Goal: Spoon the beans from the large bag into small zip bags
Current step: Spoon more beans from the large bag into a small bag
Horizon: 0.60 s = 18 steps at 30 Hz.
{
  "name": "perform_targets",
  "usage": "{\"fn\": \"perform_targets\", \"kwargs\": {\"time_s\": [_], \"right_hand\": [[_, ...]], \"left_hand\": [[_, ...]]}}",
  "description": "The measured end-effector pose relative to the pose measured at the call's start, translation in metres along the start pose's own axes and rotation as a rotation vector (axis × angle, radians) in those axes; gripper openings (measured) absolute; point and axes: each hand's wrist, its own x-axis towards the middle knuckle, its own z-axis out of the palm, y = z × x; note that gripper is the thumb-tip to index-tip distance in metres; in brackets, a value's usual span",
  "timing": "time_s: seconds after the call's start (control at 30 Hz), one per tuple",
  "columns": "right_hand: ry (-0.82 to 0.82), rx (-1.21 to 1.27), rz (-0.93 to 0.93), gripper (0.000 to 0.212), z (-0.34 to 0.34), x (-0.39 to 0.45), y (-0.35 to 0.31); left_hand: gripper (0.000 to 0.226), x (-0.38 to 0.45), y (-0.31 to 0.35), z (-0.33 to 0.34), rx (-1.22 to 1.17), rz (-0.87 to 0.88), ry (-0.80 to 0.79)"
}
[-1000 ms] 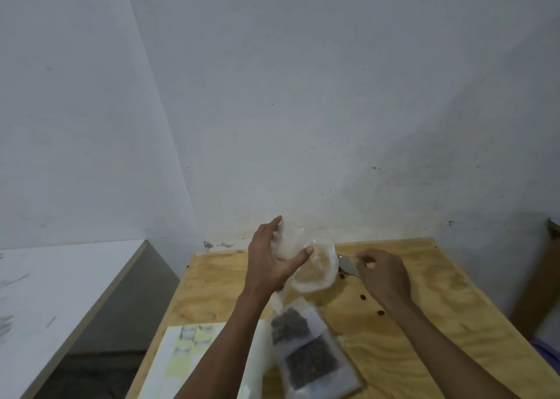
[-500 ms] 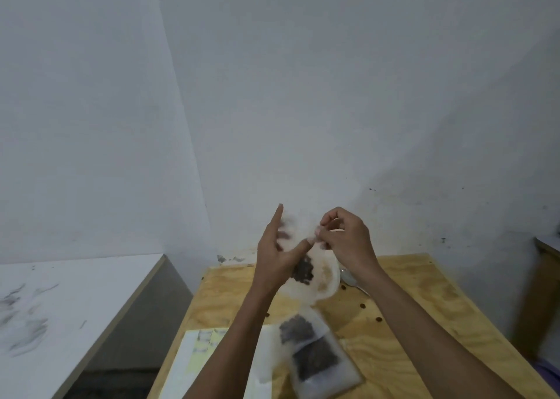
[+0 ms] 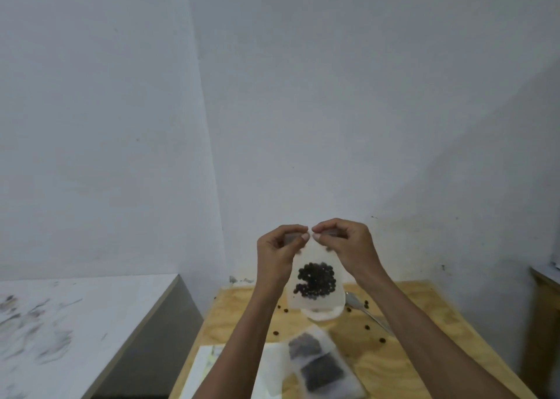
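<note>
Hands meet at the top edge of a small zip bag (image 3: pixel 315 280): the left hand (image 3: pixel 277 251) and right hand (image 3: pixel 348 247) each pinch it. The bag hangs upright above the table (image 3: pixel 424 323), long axis running twelve to six, mouth up, beans (image 3: pixel 316 279) settled low. A spoon (image 3: pixel 363 307) lies at four o'clock of it, filled bags (image 3: pixel 318 365) at six.

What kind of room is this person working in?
Probably a plain workroom or storeroom, not a kitchen: bare white walls, a raw plywood table strewn with beans, and a paint-smudged white bench beside it.
</note>
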Motion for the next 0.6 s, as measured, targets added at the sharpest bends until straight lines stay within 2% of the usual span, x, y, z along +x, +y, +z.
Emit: {"fn": "perform_targets", "kwargs": {"time_s": [0.37,0.6], "right_hand": [[-0.053,0.095,0.074,0.014,-0.012,-0.004,-0.002],[-0.133,0.143,0.123,0.022,-0.018,-0.002,0.001]], "left_hand": [[0.010,-0.004,0.009,-0.011,-0.029,-0.085,-0.037],[0.020,-0.001,0.009,-0.024,-0.047,-0.143,-0.155]]}}
